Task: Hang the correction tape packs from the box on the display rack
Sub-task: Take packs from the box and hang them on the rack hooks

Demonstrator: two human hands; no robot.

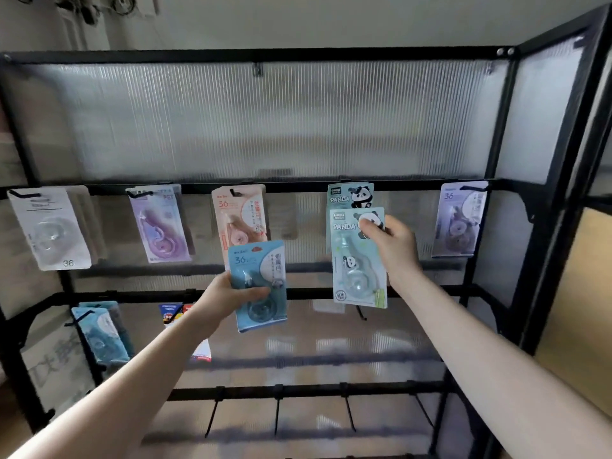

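My right hand [390, 246] pinches the top right corner of a pale green panda correction tape pack [356, 270], held just below and in front of a matching panda pack [347, 195] that hangs on the rack's upper rail. My left hand [228, 298] grips a blue correction tape pack [256, 276] by its left edge, in front of a hanging pink pack [240, 215]. The black display rack [265, 187] has translucent ribbed panels behind its rails. No box is in view.
On the upper rail hang a white pack [49, 228], a purple pack [160, 225] and a lilac pack [458, 220]. The middle rail carries blue packs [99, 332] and a colourful pack [174, 313]. Several bare black hooks [277, 412] stick out from the lowest rail.
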